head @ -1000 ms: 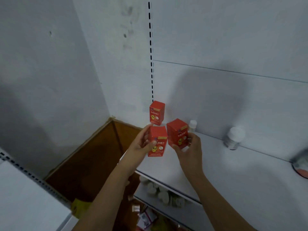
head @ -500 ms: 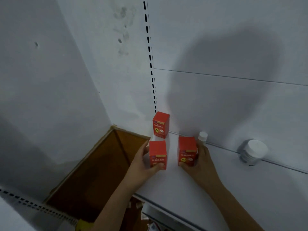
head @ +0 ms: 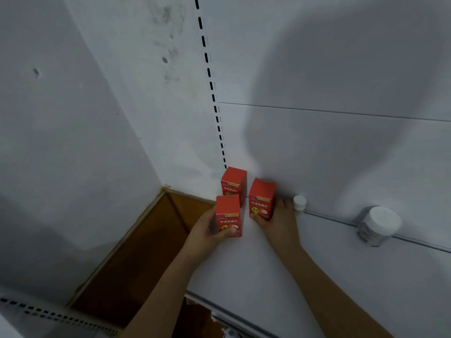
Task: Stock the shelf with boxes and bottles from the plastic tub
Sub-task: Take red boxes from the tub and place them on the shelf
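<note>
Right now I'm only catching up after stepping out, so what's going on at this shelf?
A person is stocking the white shelf with small red boxes. The left hand grips one red box at the shelf's left end, and the right hand holds a second box near the back panel. A third box stands in the back corner, untouched. A small white bottle and a larger white-capped jar stand further right.

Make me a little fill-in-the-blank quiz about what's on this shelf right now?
1. The number of red boxes on the shelf is ____.
2. The left hand holds the box nearest the shelf's ____ edge.
3. The right hand holds a red box just left of a small ____ bottle.
4. The big jar has a ____ lid.

Missing words: three; front; white; white
</note>
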### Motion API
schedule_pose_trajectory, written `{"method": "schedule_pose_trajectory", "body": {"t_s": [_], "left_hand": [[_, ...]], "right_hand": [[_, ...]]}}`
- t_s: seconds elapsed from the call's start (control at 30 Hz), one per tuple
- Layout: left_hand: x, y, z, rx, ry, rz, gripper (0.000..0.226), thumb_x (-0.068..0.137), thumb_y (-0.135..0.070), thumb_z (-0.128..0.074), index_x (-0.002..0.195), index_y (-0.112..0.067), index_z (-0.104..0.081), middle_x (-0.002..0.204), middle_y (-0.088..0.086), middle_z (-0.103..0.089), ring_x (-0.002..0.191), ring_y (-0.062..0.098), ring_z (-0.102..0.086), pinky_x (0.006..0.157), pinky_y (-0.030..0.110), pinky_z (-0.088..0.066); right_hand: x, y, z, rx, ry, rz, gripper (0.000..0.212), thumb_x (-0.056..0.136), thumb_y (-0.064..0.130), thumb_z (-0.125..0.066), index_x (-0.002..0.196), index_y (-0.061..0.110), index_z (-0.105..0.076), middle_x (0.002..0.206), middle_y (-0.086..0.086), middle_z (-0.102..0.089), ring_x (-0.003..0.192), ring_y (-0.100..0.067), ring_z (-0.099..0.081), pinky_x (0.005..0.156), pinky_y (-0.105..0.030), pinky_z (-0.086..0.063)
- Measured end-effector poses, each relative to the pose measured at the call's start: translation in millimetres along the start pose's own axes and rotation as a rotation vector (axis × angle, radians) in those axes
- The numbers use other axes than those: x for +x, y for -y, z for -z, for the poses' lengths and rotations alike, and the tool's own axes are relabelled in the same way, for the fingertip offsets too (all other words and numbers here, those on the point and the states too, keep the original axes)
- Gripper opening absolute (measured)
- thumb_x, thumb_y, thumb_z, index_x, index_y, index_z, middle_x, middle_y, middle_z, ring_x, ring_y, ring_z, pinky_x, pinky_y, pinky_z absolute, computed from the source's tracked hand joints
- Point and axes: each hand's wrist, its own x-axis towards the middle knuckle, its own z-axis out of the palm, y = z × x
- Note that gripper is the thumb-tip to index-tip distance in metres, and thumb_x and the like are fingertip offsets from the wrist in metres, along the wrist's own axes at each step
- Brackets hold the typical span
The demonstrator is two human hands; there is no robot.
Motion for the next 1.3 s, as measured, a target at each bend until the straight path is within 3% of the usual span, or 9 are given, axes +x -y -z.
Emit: {"method": "schedule_pose_trajectory", "body": {"t_s": [0.23,0.4,0.53,0.67,0.83,1.0,1.13,1.23,1.3], "left_hand": [[10,20,-11,0.187,-0.062,-0.006,0.054,0.082,-0.044,-0.074,0.124,-0.049,-0.041,0.126,-0.021,-0.054,0.112,-0.004,-0.052,0.094,0.019,-0.04],[-11,23,-2,0.339,-0.106,-0.037,0.072,0.086,-0.043,-0.071,0.148,-0.03,-0.036,0.141,-0.013,-0.045,0.126,0.003,-0.044,0.105,0.025,-0.037],[-61,10,-2,0.192,-0.274,-0.038,0.059,0.092,-0.037,-0.066,0.145,-0.027,-0.043,0.125,-0.021,-0.039,0.117,-0.002,-0.037,0.098,0.024,-0.035],[-113,0,-15,0.06,-0.347,-0.161,0.044,0.093,-0.032,-0.064,0.135,-0.032,-0.05,0.128,-0.022,-0.048,0.117,0.0,-0.047,0.102,0.031,-0.045],[-166,-15,-53,0.007,-0.192,-0.345,0.045,0.094,-0.024,-0.064,0.135,-0.033,-0.049,0.129,-0.026,-0.049,0.122,-0.004,-0.047,0.109,0.03,-0.041],[-211,-49,-110,0.039,0.041,-0.483,0.051,0.095,-0.033,-0.061,0.143,-0.031,-0.046,0.139,-0.022,-0.048,0.128,-0.005,-0.044,0.113,0.033,-0.04],[-246,-86,-160,0.052,0.166,-0.596,0.05,0.094,-0.036,-0.062,0.142,-0.033,-0.047,0.135,-0.026,-0.048,0.124,-0.009,-0.044,0.11,0.029,-0.041],[-278,-112,-201,0.057,0.255,-0.645,0.049,0.094,-0.036,-0.061,0.141,-0.037,-0.047,0.135,-0.027,-0.048,0.124,-0.006,-0.045,0.11,0.031,-0.041],[-296,-127,-231,0.052,0.312,-0.697,0.048,0.094,-0.038,-0.061,0.14,-0.04,-0.047,0.134,-0.031,-0.048,0.124,-0.01,-0.044,0.109,0.034,-0.043]], "right_hand": [[-2,0,-8,-0.04,-0.02,-0.044,0.065,0.071,0.026,-0.087,0.122,0.003,-0.054,0.118,-0.015,-0.053,0.112,-0.029,-0.05,0.091,-0.03,-0.04],[-25,-4,10,0.062,0.04,-0.076,0.078,0.077,0.023,-0.083,0.141,0.003,-0.042,0.134,-0.017,-0.047,0.119,-0.033,-0.052,0.101,-0.05,-0.047],[-70,13,53,0.123,0.002,-0.109,0.066,0.089,0.031,-0.071,0.145,0.01,-0.042,0.141,-0.011,-0.046,0.126,-0.027,-0.051,0.107,-0.045,-0.044],[-121,40,102,0.11,-0.097,-0.075,0.057,0.093,0.039,-0.063,0.142,0.014,-0.048,0.137,-0.002,-0.054,0.119,-0.017,-0.054,0.104,-0.035,-0.045],[-191,62,154,0.158,-0.204,-0.029,0.052,0.095,0.044,-0.059,0.141,0.024,-0.049,0.133,0.011,-0.054,0.119,-0.006,-0.053,0.101,-0.024,-0.041],[-253,70,218,0.147,-0.31,0.014,0.07,0.085,0.065,-0.045,0.145,0.03,-0.044,0.145,0.013,-0.047,0.131,-0.003,-0.046,0.113,-0.032,-0.038],[-298,57,281,0.079,-0.455,-0.004,0.061,0.091,0.06,-0.046,0.146,0.031,-0.043,0.148,0.015,-0.045,0.135,-0.002,-0.042,0.114,-0.036,-0.037],[-338,39,330,0.034,-0.554,-0.028,0.057,0.095,0.057,-0.047,0.146,0.033,-0.042,0.146,0.017,-0.045,0.126,0.009,-0.044,0.109,-0.027,-0.039],[-365,25,359,0.005,-0.616,-0.042,0.057,0.095,0.058,-0.047,0.145,0.032,-0.043,0.143,0.019,-0.046,0.128,0.005,-0.043,0.111,-0.029,-0.038]]}}
